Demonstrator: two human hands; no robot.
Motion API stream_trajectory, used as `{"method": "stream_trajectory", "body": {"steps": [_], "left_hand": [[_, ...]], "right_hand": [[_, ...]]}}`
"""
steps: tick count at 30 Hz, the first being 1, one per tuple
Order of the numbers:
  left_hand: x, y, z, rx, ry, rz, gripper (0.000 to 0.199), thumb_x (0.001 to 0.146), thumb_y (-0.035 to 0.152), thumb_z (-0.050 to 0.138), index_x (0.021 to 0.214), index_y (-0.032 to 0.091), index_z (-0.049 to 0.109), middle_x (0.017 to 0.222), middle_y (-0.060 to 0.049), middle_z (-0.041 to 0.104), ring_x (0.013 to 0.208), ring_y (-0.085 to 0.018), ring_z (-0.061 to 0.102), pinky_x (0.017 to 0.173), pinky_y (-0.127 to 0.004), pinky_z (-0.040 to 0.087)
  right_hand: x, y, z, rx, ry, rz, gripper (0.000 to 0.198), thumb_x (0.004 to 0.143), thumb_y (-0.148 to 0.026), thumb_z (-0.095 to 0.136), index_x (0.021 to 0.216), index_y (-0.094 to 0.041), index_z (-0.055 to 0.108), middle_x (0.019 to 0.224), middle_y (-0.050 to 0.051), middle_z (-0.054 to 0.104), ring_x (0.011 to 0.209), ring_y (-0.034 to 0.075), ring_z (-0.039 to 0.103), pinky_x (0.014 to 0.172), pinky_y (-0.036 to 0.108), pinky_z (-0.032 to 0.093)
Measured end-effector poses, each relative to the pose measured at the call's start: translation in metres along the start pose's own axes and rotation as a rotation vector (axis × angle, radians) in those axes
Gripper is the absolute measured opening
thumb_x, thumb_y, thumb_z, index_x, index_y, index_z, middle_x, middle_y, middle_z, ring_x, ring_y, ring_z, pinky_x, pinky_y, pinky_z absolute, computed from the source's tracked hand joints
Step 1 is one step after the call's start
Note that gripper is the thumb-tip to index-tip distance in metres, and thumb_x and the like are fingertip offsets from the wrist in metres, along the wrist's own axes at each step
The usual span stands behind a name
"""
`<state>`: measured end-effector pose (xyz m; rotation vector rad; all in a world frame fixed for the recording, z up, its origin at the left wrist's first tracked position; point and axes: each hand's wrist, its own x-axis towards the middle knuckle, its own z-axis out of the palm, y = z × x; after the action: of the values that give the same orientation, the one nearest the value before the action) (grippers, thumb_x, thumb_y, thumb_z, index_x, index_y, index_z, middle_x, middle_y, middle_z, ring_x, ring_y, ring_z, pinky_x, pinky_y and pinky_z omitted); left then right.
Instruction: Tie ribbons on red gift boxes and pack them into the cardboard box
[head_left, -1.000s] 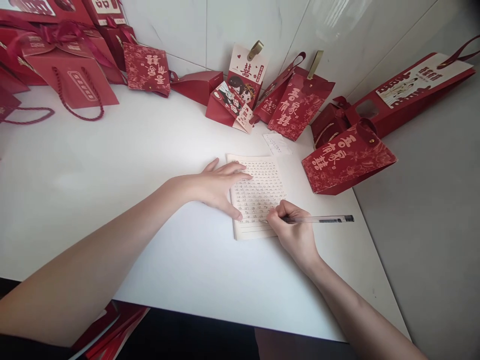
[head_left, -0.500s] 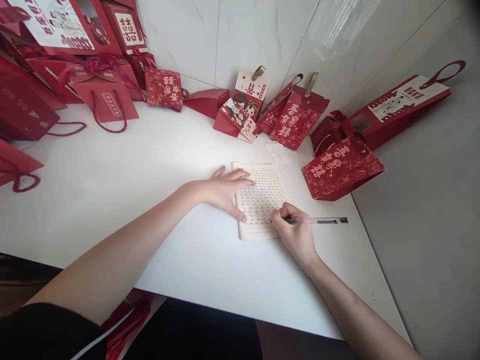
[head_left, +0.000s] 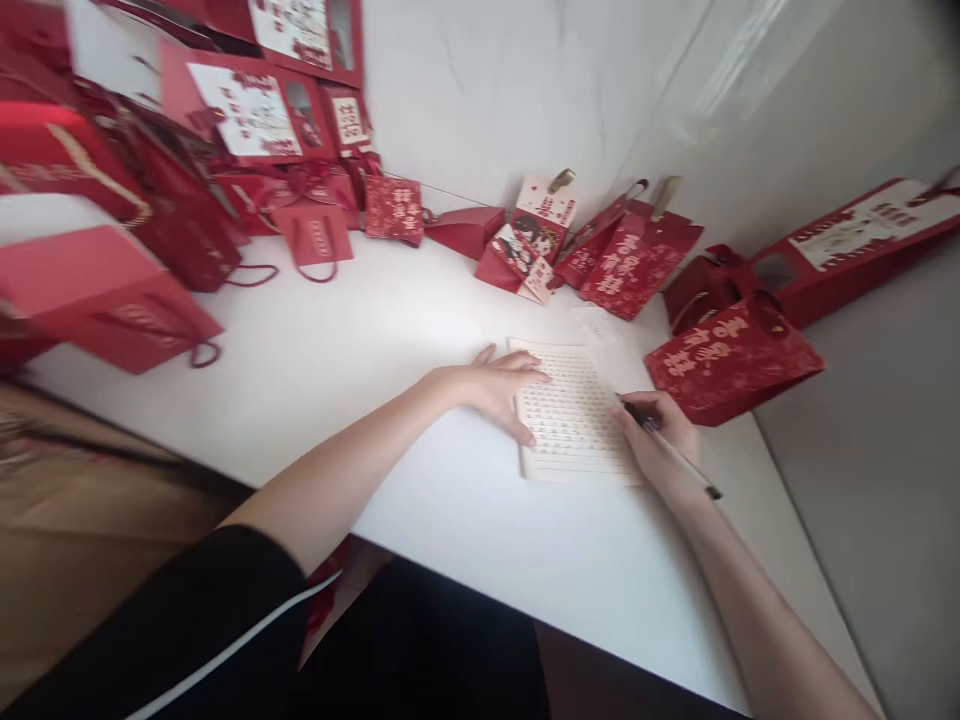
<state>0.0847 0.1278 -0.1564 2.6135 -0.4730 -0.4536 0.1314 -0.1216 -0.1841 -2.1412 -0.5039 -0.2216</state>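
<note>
A lined notebook (head_left: 574, 465) lies on the white table, its page filled with rows of small handwriting above a few bare lines. My left hand (head_left: 499, 393) rests with fingers spread over the notebook's left edge. At the right edge of the page, my right hand (head_left: 664, 445) is closed around a pen (head_left: 682, 460) with a clear barrel and dark ends. The pen slants, its tip toward the upper right part of the page. Motion blurs this hand somewhat. A small slip of paper (head_left: 600, 324) lies just beyond the notebook's top edge.
Red gift boxes stand along the wall, among them a floral one (head_left: 731, 360) close to my right hand and a card-fronted one (head_left: 536, 235) behind the notebook. More red boxes and bags (head_left: 135, 310) pile up at left. A grey wall (head_left: 862, 480) borders the right side.
The view has turned left, so everything sits further right. My right hand has moved up the page's right side, and the pen has tilted, its tip leaving the lower written lines. My left hand stays put.
</note>
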Motion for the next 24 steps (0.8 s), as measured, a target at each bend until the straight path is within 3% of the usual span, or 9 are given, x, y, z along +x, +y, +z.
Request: {"method": "stream_trajectory", "body": {"steps": [2, 4, 7, 10, 13, 18, 24], "left_hand": [[-0.001, 0.001, 0.000, -0.005, -0.010, 0.019, 0.095, 0.060, 0.061, 0.060, 0.140, 0.023, 0.028, 0.150, -0.007, 0.015, 0.139, -0.029, 0.004, 0.110, -0.049, -0.009], [-0.002, 0.001, 0.002, 0.002, -0.009, 0.020, 0.095, 0.061, 0.060, 0.060, 0.141, 0.022, 0.027, 0.151, -0.007, 0.013, 0.139, -0.028, 0.003, 0.109, -0.050, -0.009], [-0.003, 0.002, 0.005, 0.012, 0.009, 0.015, 0.090, 0.063, 0.054, 0.059, 0.140, 0.022, 0.026, 0.151, -0.007, 0.014, 0.139, -0.026, 0.004, 0.109, -0.052, -0.008], [-0.004, 0.004, 0.008, 0.017, 0.027, 0.019, 0.087, 0.063, 0.050, 0.060, 0.140, 0.024, 0.028, 0.150, -0.004, 0.016, 0.140, -0.025, 0.004, 0.110, -0.051, -0.007], [-0.005, 0.006, 0.009, -0.003, 0.039, 0.024, 0.092, 0.060, 0.054, 0.062, 0.140, 0.021, 0.030, 0.150, -0.005, 0.017, 0.139, -0.029, 0.005, 0.111, -0.049, -0.004], [0.000, 0.002, 0.011, 0.043, 0.046, 0.062, 0.097, 0.061, 0.066, 0.057, 0.141, 0.019, 0.030, 0.150, -0.007, 0.016, 0.139, -0.026, 0.008, 0.111, -0.044, 0.006], [0.002, 0.000, 0.013, 0.066, 0.062, 0.058, 0.107, 0.055, 0.079, 0.053, 0.140, 0.018, 0.032, 0.150, -0.008, 0.018, 0.139, -0.025, 0.009, 0.111, -0.038, 0.012]], "right_hand": [[0.003, 0.007, -0.004, -0.163, -0.082, -0.243, 0.029, 0.079, -0.039, 0.049, 0.096, -0.019, 0.062, 0.088, 0.008, 0.063, 0.075, 0.022, 0.061, 0.066, 0.035, 0.050], [0.000, -0.001, -0.004, -0.298, 0.019, -0.397, 0.030, 0.083, -0.032, 0.044, 0.104, -0.020, 0.062, 0.096, 0.010, 0.063, 0.086, 0.025, 0.061, 0.073, 0.038, 0.049], [-0.022, -0.048, 0.004, -0.231, 0.091, -0.510, 0.019, 0.085, -0.026, 0.052, 0.099, -0.021, 0.064, 0.096, 0.008, 0.064, 0.083, 0.023, 0.062, 0.076, 0.035, 0.049], [-0.063, -0.124, 0.019, 0.121, -0.215, -0.681, 0.011, 0.087, -0.017, 0.051, 0.091, -0.020, 0.062, 0.092, 0.006, 0.063, 0.086, 0.020, 0.061, 0.077, 0.033, 0.050], [-0.103, -0.200, 0.037, 0.434, -0.587, -0.898, 0.019, 0.088, -0.011, 0.050, 0.103, -0.015, 0.061, 0.101, 0.010, 0.061, 0.098, 0.022, 0.057, 0.082, 0.034, 0.051], [-0.124, -0.278, 0.060, 0.657, -0.898, -0.903, 0.020, 0.092, -0.017, 0.047, 0.107, -0.014, 0.060, 0.104, 0.009, 0.061, 0.098, 0.018, 0.056, 0.087, 0.030, 0.049], [-0.128, -0.307, 0.075, 0.667, -1.232, -0.773, 0.024, 0.090, -0.025, 0.054, 0.112, -0.017, 0.059, 0.100, 0.006, 0.062, 0.094, 0.016, 0.059, 0.083, 0.025, 0.049]]}}
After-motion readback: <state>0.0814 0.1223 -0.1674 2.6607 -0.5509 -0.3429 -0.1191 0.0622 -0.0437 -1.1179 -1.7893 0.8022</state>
